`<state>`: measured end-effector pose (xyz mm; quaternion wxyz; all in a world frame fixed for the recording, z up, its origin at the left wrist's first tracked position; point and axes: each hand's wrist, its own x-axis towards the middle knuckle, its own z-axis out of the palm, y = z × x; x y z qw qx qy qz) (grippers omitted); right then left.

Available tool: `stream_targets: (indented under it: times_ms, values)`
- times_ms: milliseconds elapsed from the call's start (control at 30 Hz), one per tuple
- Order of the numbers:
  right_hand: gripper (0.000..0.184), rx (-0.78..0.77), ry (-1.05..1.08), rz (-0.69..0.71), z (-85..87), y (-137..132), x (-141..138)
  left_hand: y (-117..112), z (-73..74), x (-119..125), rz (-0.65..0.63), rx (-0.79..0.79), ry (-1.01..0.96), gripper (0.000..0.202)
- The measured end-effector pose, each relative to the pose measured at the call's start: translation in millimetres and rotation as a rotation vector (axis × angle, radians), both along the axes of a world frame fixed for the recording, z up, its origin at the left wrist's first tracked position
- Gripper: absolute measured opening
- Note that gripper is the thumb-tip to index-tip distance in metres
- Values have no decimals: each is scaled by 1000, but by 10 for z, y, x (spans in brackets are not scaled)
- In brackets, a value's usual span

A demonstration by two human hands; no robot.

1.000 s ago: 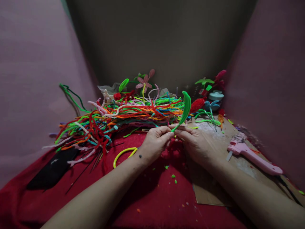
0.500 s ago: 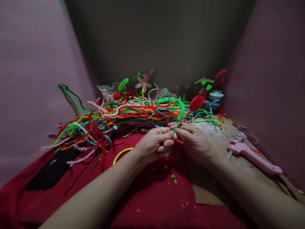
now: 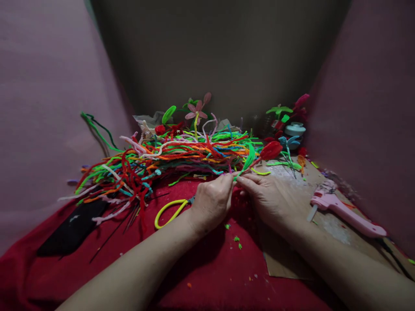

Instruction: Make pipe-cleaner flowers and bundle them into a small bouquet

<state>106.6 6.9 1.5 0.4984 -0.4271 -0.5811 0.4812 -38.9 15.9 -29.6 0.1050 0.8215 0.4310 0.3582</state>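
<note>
Between my hands is a pipe cleaner flower with a red bud (image 3: pixel 271 150) and a green leaf (image 3: pixel 249 158). Its bud points up and to the right. My left hand (image 3: pixel 212 198) is closed in a fist at the lower end of the stem. Thumb and fingers of my right hand (image 3: pixel 264 190) pinch the stem close to the leaf's base. The fingertips of both hands nearly meet there, and the stem's end is hidden in my left fist. Yellow-handled scissors or pliers (image 3: pixel 168 211) lie by my left wrist, partly covered.
A large heap of coloured pipe cleaners (image 3: pixel 181 151) spreads behind my hands. A pink glue gun (image 3: pixel 346 214) rests on a cardboard sheet (image 3: pixel 285 263) at right. A black flat object (image 3: pixel 73 229) lies left. Finished-looking flowers (image 3: pixel 196 113) stand at the back.
My left hand has rolled over into a fist with its back showing. The red bud has tipped lower and to the right. More of the yellow-handled tool shows.
</note>
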Motion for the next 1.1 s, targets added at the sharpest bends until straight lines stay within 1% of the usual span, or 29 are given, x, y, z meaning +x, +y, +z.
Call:
stream_targets:
  times_ms: [133,233,300,400,467,533,600,700,767,867,967,1033,1067,1100]
  values:
    - [22,2,-2,-3,-16,19,-2,5,74,22,42,-66,-118,18]
    - [19,-7,3,-22,-36,30,0,1,163,45,28,-203,-274,16]
    - [20,-7,-1,-6,-37,32,9,7,207,58,-30,-357,-425,18]
    - [19,12,10,36,-49,43,31,22,235,69,-127,-653,-681,23]
    - [18,15,30,52,-76,61,44,31,235,66,-206,-849,-834,22]
    - [20,17,57,70,-107,83,53,39,230,54,-298,-1008,-950,18]
    - [21,38,78,82,-129,100,60,49,227,38,-375,-1125,-1027,15]
    - [19,73,84,94,-154,114,73,68,223,12,-458,-1249,-1088,9]
    - [19,86,125,112,-186,126,81,79,218,-5,-506,-1298,-1117,7]
    - [22,62,256,173,-260,153,81,90,216,-20,-551,-1325,-1119,9]
    - [23,4,338,212,-318,176,62,88,230,-14,-544,-1302,-1069,7]
    - [23,-19,351,199,-337,181,44,73,244,5,-466,-1217,-990,10]
    - [22,-23,349,176,-343,181,35,61,246,18,-393,-1132,-923,13]
    - [22,-26,340,146,-347,179,25,47,244,33,-302,-1014,-838,17]
